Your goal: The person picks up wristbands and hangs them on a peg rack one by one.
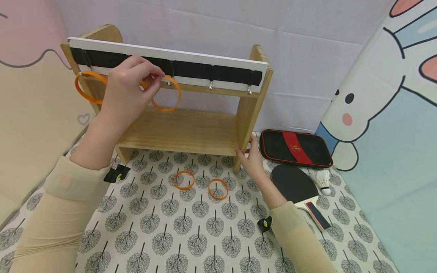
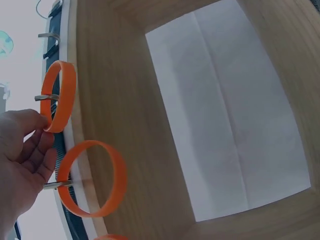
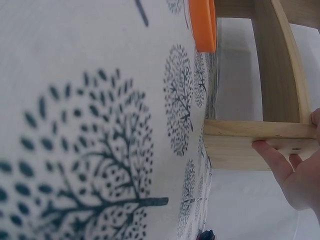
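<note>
My left hand point(image 1: 131, 81) pinches an orange ring point(image 1: 178, 99) at the hook strip on a wooden shelf point(image 1: 184, 129). A metal hook point(image 2: 45, 97) passes through this ring in the left wrist view. Beside it, another orange ring point(image 2: 120, 175) hangs on the neighbouring hook; a further ring point(image 2: 111, 237) shows only at the bottom edge. At the far left of the strip hangs a ring point(image 1: 79, 91), partly hidden by my hand. My right hand point(image 1: 253, 161) grips the lower right side panel point(image 3: 260, 130), its thumb at the front edge.
Two orange rings point(image 1: 184, 187) point(image 1: 217, 197) lie on the tree-patterned cloth before the shelf. To the right are a black and red case point(image 1: 310, 148), a table tennis bat point(image 1: 293, 184) and a shuttlecock point(image 1: 322, 180). Bare hooks point(image 1: 211, 85) point(image 1: 249, 90) hang at the strip's right.
</note>
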Available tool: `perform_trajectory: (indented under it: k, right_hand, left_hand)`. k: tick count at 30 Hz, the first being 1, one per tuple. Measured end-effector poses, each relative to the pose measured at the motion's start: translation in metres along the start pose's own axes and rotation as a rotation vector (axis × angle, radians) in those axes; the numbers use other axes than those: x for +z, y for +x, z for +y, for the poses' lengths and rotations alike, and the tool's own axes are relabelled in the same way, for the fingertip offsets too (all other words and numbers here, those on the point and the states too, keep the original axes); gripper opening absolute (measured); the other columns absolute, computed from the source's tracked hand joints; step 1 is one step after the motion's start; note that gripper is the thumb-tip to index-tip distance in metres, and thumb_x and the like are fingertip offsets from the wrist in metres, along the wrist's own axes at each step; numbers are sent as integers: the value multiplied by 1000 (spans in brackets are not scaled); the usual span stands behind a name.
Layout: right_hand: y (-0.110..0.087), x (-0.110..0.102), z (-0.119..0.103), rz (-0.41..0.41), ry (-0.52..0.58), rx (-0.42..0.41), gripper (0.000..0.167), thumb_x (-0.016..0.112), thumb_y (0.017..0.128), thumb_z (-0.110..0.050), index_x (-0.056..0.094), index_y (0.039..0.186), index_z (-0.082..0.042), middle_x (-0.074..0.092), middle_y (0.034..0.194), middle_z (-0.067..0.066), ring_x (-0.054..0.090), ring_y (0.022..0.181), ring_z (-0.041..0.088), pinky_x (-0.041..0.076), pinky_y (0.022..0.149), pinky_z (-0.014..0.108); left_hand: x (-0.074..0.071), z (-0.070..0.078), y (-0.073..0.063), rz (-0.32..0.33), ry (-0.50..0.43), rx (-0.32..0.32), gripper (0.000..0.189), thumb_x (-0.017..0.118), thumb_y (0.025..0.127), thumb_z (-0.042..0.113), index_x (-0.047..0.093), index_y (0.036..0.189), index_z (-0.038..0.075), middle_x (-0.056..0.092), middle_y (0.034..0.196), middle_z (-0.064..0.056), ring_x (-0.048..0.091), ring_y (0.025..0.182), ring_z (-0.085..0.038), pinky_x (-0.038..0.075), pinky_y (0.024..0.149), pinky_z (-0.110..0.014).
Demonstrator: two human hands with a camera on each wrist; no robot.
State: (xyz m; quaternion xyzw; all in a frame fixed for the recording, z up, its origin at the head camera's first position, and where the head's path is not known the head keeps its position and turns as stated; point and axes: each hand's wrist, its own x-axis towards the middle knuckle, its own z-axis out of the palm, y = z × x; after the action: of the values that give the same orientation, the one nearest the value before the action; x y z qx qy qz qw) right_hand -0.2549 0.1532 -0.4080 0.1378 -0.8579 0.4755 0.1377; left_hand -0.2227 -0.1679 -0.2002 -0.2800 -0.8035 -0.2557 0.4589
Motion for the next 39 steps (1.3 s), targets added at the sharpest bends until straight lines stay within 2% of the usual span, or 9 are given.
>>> perform_trajectory:
  k: [5, 8, 13, 17, 20, 24, 27, 32, 39]
  right_hand:
    - [-1, 1, 1, -6, -1, 4, 65, 57, 94, -17, 18, 146, -13, 39, 137, 18, 59, 92, 31, 55, 66, 39]
    - [0, 1, 1, -4, 4, -3, 65, 57, 94, -16, 19, 146, -13, 39, 137, 18, 58, 92, 31, 55, 66, 39]
    - [0, 1, 0, -7, 7, -11, 65, 57, 94, -16, 18, 146, -14, 39, 137, 17, 58, 92, 31, 54, 66, 39]
    - [-1, 1, 0, -3, 3, -22, 65, 58, 94, -16, 18, 146, -13, 39, 137, 18, 59, 91, 30, 55, 66, 39]
    - [-1, 0, 0, -2, 0, -25, 65, 58, 94, -17, 18, 146, -13, 39, 137, 18, 59, 90, 31, 55, 66, 39]
    - [-1, 0, -1, -6, 4, -19, 65, 57, 94, -17, 18, 146, -13, 39, 137, 18, 59, 92, 31, 55, 66, 39]
    - [-1, 1, -1, -4, 3, -14, 65, 57, 94, -17, 18, 146, -13, 39, 136, 17, 58, 92, 30, 55, 67, 39]
    - [-1, 2, -1, 0, -5, -27, 65, 58, 93, -16, 19, 145, -12, 40, 136, 18, 58, 91, 30, 55, 67, 38]
    - [-2, -1, -4, -3, -8, -24, 64, 57, 94, -16, 19, 145, -12, 40, 135, 19, 58, 92, 35, 55, 68, 41]
  left_hand:
    - [3, -3, -4, -46, 16, 9, 8, 62, 86, -2, 69, 89, -2, 63, 88, -14, 64, 78, -23, 53, 74, -26]
    - [2, -1, -5, -58, 38, 24, 8, 62, 86, -2, 69, 91, -2, 63, 88, -14, 64, 82, -24, 53, 72, -37]
    - [-2, 4, -8, -44, 29, 25, 10, 63, 87, 0, 70, 94, 0, 64, 89, -14, 59, 89, -27, 46, 73, -30]
    - [-7, 10, -12, -31, 31, 73, 9, 63, 87, 1, 69, 94, -1, 65, 89, -14, 57, 85, -25, 43, 72, -23]
    - [-9, 16, -15, -25, -1, 106, 7, 63, 86, -1, 69, 90, -1, 65, 87, -13, 56, 81, -24, 41, 72, -19]
    - [-7, 27, -23, -14, -81, 107, 7, 66, 82, -5, 69, 86, 0, 65, 86, -11, 58, 81, -23, 41, 75, -14]
    - [-3, 32, -34, -59, -114, 122, 10, 69, 79, -7, 69, 86, 0, 65, 86, -11, 60, 84, -22, 45, 79, -14]
    - [11, 34, -59, -169, -144, 124, 15, 71, 75, -7, 69, 88, 2, 67, 87, -8, 59, 87, -21, 49, 82, -22]
    - [34, 29, -97, -296, -152, 81, 19, 76, 73, -1, 68, 90, 4, 67, 92, -4, 59, 91, -18, 52, 82, -28]
